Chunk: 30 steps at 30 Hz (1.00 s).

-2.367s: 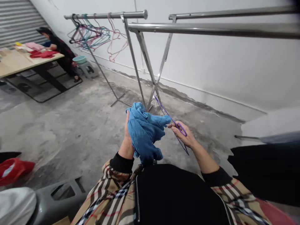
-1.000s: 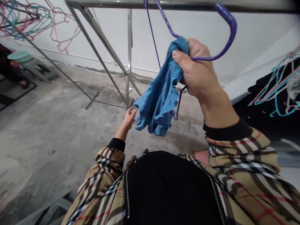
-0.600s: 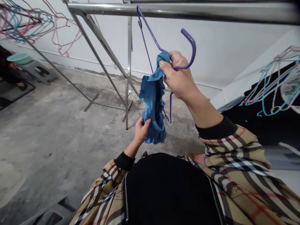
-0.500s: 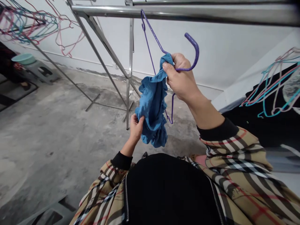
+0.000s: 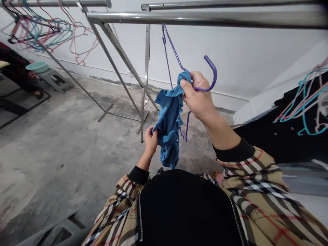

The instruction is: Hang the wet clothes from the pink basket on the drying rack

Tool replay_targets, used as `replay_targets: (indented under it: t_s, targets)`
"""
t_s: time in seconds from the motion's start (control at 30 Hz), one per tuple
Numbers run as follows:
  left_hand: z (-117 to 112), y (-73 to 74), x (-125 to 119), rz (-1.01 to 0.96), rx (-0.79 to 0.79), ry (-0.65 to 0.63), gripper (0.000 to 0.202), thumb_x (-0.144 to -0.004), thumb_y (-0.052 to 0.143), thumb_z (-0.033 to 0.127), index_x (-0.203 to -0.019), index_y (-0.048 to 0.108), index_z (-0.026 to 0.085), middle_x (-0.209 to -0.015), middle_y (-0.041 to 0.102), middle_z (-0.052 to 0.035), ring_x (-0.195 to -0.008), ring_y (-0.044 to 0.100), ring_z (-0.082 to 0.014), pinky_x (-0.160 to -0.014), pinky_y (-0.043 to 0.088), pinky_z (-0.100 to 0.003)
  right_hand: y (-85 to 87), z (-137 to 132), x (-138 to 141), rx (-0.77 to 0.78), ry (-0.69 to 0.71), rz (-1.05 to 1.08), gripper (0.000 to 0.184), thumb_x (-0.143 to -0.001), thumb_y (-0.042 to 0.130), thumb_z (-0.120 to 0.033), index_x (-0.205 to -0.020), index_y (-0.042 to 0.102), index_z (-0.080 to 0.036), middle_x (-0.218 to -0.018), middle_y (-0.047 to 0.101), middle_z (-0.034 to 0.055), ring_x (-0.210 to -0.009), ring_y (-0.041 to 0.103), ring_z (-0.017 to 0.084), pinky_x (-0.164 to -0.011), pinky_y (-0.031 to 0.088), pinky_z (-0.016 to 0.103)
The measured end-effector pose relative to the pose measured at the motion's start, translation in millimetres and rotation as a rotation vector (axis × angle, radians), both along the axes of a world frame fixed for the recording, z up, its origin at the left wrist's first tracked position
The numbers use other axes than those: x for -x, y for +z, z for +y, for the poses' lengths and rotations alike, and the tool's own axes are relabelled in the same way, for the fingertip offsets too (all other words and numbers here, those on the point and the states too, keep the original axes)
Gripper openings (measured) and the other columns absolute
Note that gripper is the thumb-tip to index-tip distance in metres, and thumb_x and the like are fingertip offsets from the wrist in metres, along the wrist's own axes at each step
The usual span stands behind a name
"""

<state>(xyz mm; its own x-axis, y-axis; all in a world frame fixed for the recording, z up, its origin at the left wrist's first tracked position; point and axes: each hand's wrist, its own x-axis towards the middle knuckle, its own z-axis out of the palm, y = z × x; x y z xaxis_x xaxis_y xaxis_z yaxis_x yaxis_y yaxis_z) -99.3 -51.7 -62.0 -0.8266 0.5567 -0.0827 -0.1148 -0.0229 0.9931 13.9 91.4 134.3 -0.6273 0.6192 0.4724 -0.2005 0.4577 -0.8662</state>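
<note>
The right hand [image 5: 198, 92] pinches a ruffled blue garment [image 5: 167, 118] and purple hanger [image 5: 214, 70] together, apparently steadying both, while the left hand [image 5: 150, 140] pinches the garment's left edge, seemingly for spread.

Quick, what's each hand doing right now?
Left hand: closed, pinching the edge of the blue cloth.
Right hand: closed, holding the purple hanger and the cloth's top.

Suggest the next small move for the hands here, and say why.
The left hand should probably ease its edge of the blue cloth outward to open the folds: the cloth hangs bunched, while the right hand pinches its top together with the purple hanger.
</note>
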Motion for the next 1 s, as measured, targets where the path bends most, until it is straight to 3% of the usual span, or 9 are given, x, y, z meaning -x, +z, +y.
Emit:
replay_targets:
  t_s: [0.13,0.23,0.33,0.43,0.53,0.7,0.83,1.0]
  targets:
    - [-8,30.2,22,-0.337,-0.089,0.009,0.016,-0.077,0.059,0.032,-0.087,0.06,0.019,-0.07,0.063,0.001,-0.064,0.059,-0.0128,-0.065,0.05,-0.026,-19.5,13,-17,0.01,-0.122,-0.017,0.03,-0.089,0.056,-0.05,-0.101,0.053,-0.023,-0.076,0.054,-0.0006,-0.07,0.057,0.013,-0.057,0.048,0.024]
    - [-17,61.1,32,-0.587,-0.097,-0.078,0.016,-0.079,0.058,0.031,-0.082,0.064,0.017,-0.071,0.069,-0.0038,-0.071,0.066,-0.0181,-0.073,0.056,-0.033,-44.5,23,-34,0.034,-0.192,-0.08,0.027,-0.086,0.059,-0.048,-0.094,0.056,-0.023,-0.074,0.057,0.0002,-0.067,0.055,0.014,-0.056,0.047,0.026]
    - [-27,87.5,38,-0.682,-0.019,-0.226,0.025,-0.082,0.056,0.036,-0.083,0.068,0.015,-0.071,0.071,-0.0084,-0.083,0.07,-0.0271,-0.078,0.058,-0.042,-69.9,23,-54,0.09,-0.181,-0.212,0.028,-0.084,0.061,-0.049,-0.086,0.059,-0.021,-0.067,0.058,0.0003,-0.059,0.053,0.014,-0.054,0.045,0.027]
    - [-37,102.3,41,-0.706,0.019,-0.299,0.028,-0.082,0.055,0.04,-0.08,0.069,0.015,-0.07,0.071,-0.0094,-0.084,0.071,-0.0297,-0.079,0.058,-0.046,-88.3,11,-80,0.14,-0.143,-0.333,0.033,-0.086,0.057,-0.053,-0.085,0.062,-0.02,-0.058,0.056,-0.0005,-0.052,0.049,0.012,-0.051,0.041,0.027]
    - [-44,106.9,46,-0.672,-0.016,-0.303,0.026,-0.081,0.059,0.039,-0.077,0.067,0.015,-0.071,0.071,-0.0078,-0.074,0.071,-0.0253,-0.076,0.058,-0.042,-99.3,-3,-113,0.178,-0.132,-0.347,0.038,-0.087,0.053,-0.057,-0.091,0.065,-0.021,-0.053,0.051,-0.002,-0.046,0.044,0.011,-0.046,0.036,0.026]
    - [-44,107.8,50,-0.499,-0.14,-0.179,0.016,-0.074,0.071,0.03,-0.08,0.064,0.017,-0.069,0.068,-0.0015,-0.06,0.065,-0.0149,-0.063,0.056,-0.029,-107.4,-15,-151,0.242,0.071,-0.46,0.041,-0.088,0.052,-0.057,-0.094,0.071,-0.022,-0.05,0.047,-0.0012,-0.045,0.042,0.012,-0.045,0.034,0.028]
    - [-42,104.6,47,-0.317,-0.156,-0.11,0.021,-0.069,0.076,0.032,-0.081,0.064,0.018,-0.065,0.066,0.0012,-0.055,0.06,-0.0114,-0.055,0.05,-0.023,-104.7,-25,-146,0.222,0.184,-0.562,0.041,-0.089,0.051,-0.055,-0.095,0.073,-0.02,-0.051,0.046,-0.0007,-0.048,0.044,0.014,-0.05,0.038,0.03]
    - [-44,98.2,49,0.135,-0.046,-0.074,0.023,-0.075,0.071,0.038,-0.085,0.071,0.017,-0.075,0.07,-0.0013,-0.069,0.063,-0.0137,-0.067,0.05,-0.024,-102.0,-39,-118,0.143,0.208,-0.665,0.042,-0.091,0.047,-0.056,-0.099,0.072,-0.024,-0.056,0.048,-0.0005,-0.054,0.046,0.015,-0.051,0.037,0.029]
